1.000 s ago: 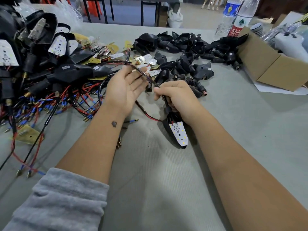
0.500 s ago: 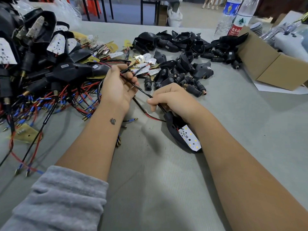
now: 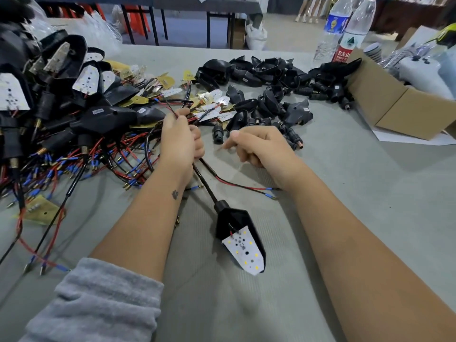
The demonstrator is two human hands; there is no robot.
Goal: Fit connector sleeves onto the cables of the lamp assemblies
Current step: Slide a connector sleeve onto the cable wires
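On the desk (image 3: 345, 193), centre: a lamp assembly (image 3: 240, 239) lies flat, white LED board up, its black cable (image 3: 206, 185) running up to the left hand.
Left hand (image 3: 179, 141): fingers clamped round the cable, red and black wire ends sticking out above the fist.
Right hand (image 3: 259, 146): beside the left, fingers curled; whether they pinch anything I cannot tell.
Left of the hands: heap of wired lamp assemblies (image 3: 61, 112).
Behind the hands: loose connector sleeves (image 3: 269, 114).
Far right: cardboard box (image 3: 394, 104), two water bottles (image 3: 345, 30).

The clear plastic water bottle with the red label (image 3: 345, 49) bears white Chinese characters reading 农夫山; other labels are too small to read.
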